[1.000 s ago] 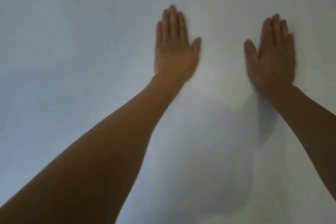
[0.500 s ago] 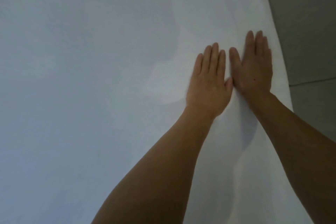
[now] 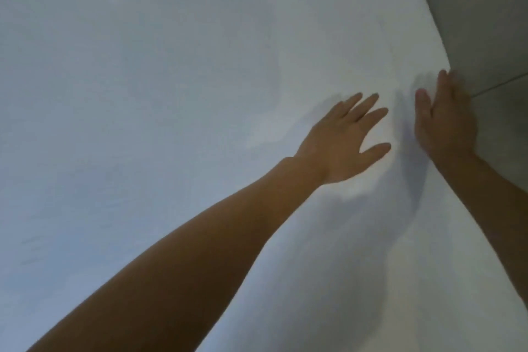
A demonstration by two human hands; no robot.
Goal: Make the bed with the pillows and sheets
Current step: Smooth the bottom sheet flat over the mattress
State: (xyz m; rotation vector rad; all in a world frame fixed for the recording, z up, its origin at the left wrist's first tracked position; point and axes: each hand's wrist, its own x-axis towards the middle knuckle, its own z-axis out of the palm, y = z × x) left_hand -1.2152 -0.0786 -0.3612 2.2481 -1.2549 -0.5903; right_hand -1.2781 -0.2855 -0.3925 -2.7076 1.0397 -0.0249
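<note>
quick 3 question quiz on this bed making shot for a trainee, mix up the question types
1. True or false: the right hand lies at the edge of the white sheet, next to the grey floor.
2. The left hand is: A) gripping a pillow B) spread open on the sheet C) out of view.
3. Fill in: no ____ shows anywhere in this view, though the task calls for them.

Key: 1 true; 2 B; 3 pillows.
</note>
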